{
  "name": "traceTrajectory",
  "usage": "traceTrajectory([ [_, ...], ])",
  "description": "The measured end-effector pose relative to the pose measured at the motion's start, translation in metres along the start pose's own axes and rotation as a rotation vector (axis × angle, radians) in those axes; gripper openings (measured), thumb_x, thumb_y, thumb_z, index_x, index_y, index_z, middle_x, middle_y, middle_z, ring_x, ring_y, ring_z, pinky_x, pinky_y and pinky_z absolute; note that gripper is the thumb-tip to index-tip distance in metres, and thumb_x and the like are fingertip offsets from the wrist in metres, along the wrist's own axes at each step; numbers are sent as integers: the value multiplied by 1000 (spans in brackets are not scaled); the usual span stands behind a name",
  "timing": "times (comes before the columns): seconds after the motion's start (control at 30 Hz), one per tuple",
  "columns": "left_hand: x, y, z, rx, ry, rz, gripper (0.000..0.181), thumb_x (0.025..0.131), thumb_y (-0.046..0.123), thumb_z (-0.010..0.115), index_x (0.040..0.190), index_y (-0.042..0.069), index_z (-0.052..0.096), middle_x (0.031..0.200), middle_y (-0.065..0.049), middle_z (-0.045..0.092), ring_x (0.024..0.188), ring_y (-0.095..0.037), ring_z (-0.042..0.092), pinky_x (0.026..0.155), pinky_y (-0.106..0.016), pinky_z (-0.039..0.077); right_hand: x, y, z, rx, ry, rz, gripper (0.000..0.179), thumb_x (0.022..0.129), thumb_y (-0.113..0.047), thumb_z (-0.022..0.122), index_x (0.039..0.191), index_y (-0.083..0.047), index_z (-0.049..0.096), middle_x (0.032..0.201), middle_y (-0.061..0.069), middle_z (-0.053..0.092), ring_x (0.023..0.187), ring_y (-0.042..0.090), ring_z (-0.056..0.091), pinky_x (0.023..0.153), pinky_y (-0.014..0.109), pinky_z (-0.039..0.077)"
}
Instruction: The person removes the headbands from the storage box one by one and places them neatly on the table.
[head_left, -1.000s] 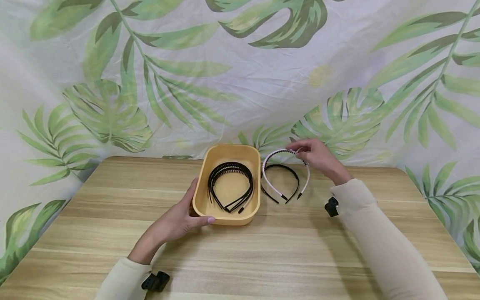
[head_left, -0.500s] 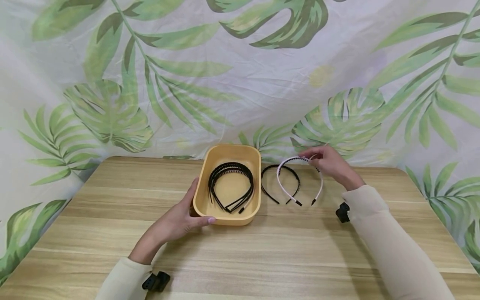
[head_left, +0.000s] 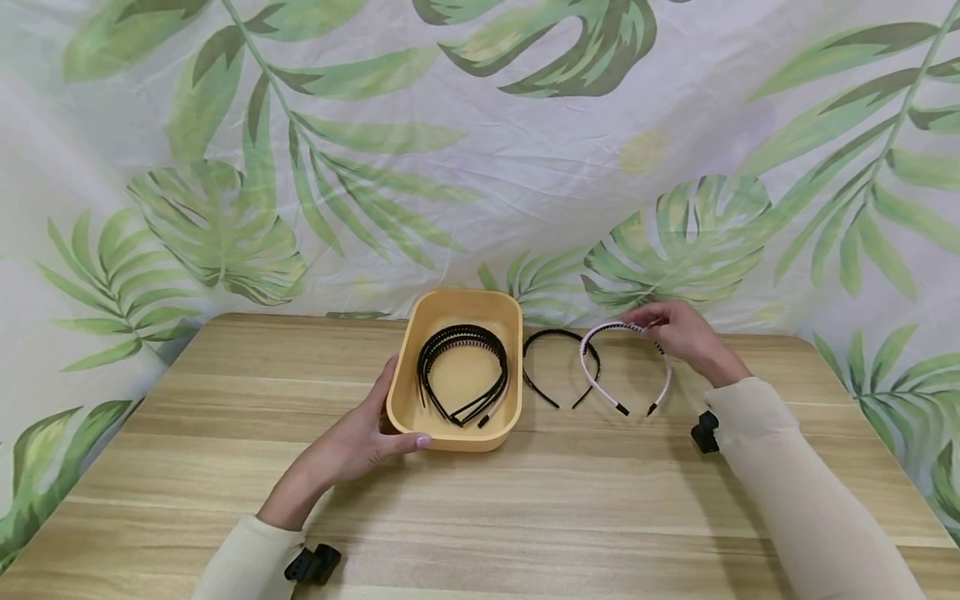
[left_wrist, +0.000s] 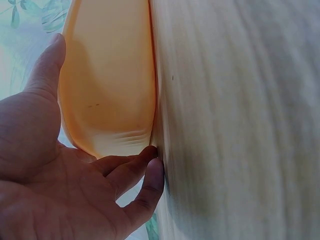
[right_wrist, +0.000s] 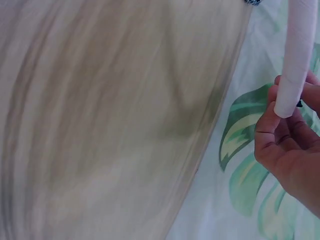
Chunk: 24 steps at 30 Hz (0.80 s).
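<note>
My left hand (head_left: 356, 446) grips the near left corner of a yellow plastic box (head_left: 465, 300), thumb over the front rim and fingers along the side. Several black headbands (head_left: 459, 335), nested together, lie inside it; one tip there shows pale pink. My right hand (head_left: 686, 340) pinches a white headband (head_left: 582, 354) with black tips near the right of its arch. In the right wrist view, the white band (right_wrist: 296, 55) passes between thumb and fingers. Just right of the box, a black headband (head_left: 555, 333) lies on the table, partly overlapped by the white one in the head view.
The wood-grain table (head_left: 525, 533) ends at a back edge close behind the box. A leaf-print cloth (head_left: 450, 167) hangs behind it. Each sleeve cuff carries a small black device, such as the right one (head_left: 705, 432).
My right hand has carried the white headband right and slightly toward me, off most of the black headband. The left hand and the box have stayed in place.
</note>
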<state>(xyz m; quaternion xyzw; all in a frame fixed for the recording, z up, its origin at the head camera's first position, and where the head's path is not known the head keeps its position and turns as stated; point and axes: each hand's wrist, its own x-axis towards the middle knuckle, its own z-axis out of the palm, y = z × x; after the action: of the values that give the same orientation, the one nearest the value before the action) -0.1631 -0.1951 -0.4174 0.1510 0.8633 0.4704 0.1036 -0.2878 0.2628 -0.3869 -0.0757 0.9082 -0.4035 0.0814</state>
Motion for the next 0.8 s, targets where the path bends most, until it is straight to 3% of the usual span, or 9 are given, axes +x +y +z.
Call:
traceTrajectory([
  [0.53,1,-1,1,-13,1,-5,123,89,34,86,170,27,-6,174,-21,17,147,-39,44,122,-60,26,-5,22,-8,-25,9,83,39,100,6,52,136,5,65,134,29,57,118,37,55,80,29,49],
  [0.8,2,-2,2,-25,-6,-20,123,88,34,86,170,27,-6,174,-21,17,145,-37,47,121,-58,28,-3,26,-8,-33,19,91,39,100,6,50,136,7,65,138,31,57,128,43,52,88,33,48],
])
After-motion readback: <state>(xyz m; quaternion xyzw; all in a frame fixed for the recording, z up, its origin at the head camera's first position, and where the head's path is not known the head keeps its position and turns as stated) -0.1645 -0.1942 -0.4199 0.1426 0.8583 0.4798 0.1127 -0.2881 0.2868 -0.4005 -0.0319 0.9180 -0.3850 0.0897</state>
